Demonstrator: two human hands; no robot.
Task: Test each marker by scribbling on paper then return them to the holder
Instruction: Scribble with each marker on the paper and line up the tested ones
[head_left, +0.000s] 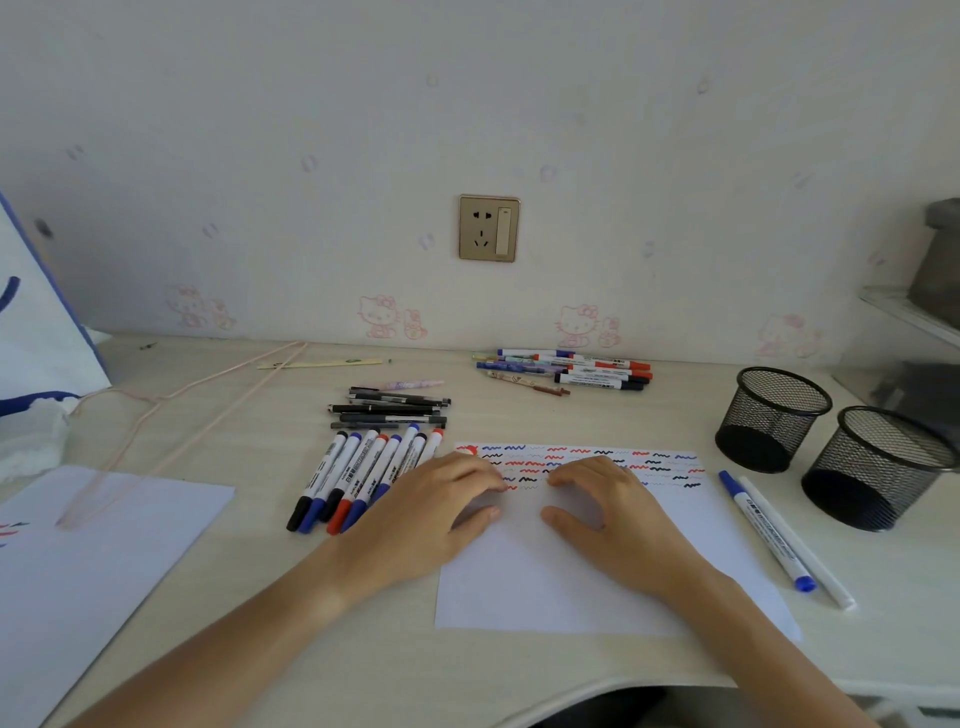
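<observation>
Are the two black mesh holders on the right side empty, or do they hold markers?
Both empty: through the mesh of the far holder and the near holder only dark bases show, no markers stand inside.
</observation>
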